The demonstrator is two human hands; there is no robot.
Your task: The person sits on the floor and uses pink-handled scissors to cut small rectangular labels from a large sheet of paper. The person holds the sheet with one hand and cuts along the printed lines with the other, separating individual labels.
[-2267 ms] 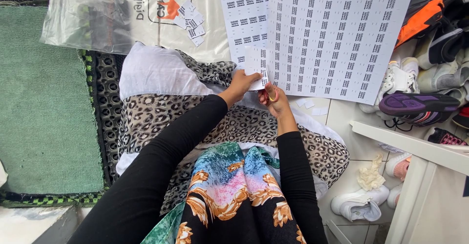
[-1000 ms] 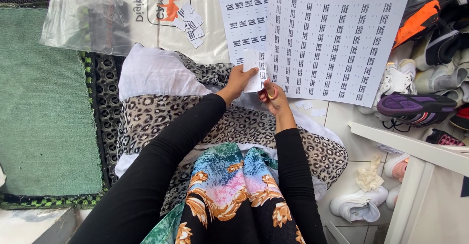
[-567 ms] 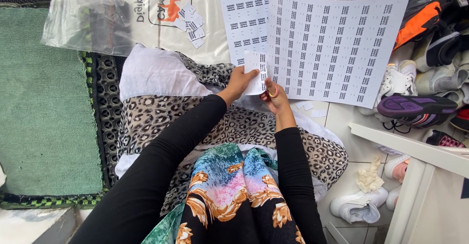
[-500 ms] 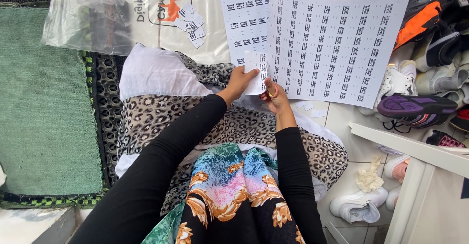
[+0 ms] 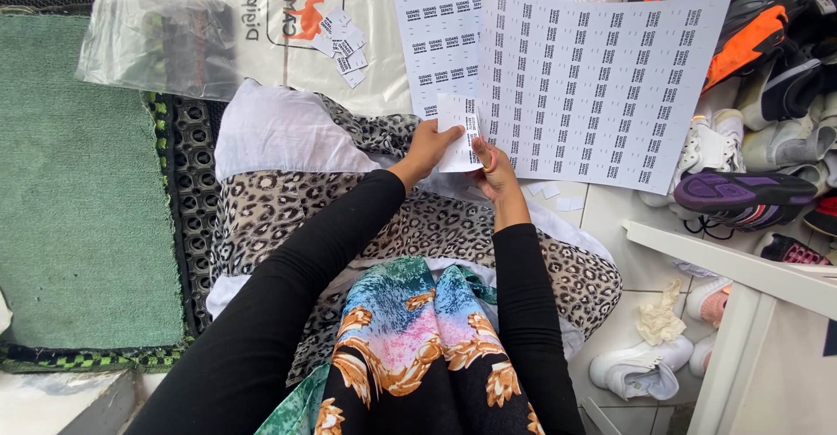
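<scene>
A: What do the two hands hold?

B: The left hand [image 5: 429, 149] and the right hand [image 5: 493, 166] are together on one small strip of labels [image 5: 459, 132]. The left fingers are closed on its left edge, thumb on top. The right fingers are bent narrow at its lower right edge, and the thumb presses there. The strip stands almost upright between both hands.

A: Where is this strip in the scene?

B: It is above the person's lap, just in front of two big sheets of labels. The front sheet [image 5: 602, 82] lies to the right and its lower left corner is just beside the right hand. The back sheet [image 5: 440, 30] is partly under it, and the strip covers a little of its bottom edge.

A: What is under the arms?

B: A cloth with a leopard pattern [image 5: 279, 208], with a white cloth [image 5: 270, 130] on its upper part. Both arms have black sleeves [image 5: 314, 278].

A: And around?

B: At the top left lies a clear plastic bag [image 5: 166, 30], and some small cut labels [image 5: 342, 44] lie on it. A green mat [image 5: 74, 191] is on the left. On the right there is a pile of shoes [image 5: 758, 78], with a purple shoe [image 5: 745, 193] in front. A few small paper pieces [image 5: 558, 198] lie on the tile floor near the right hand.
</scene>
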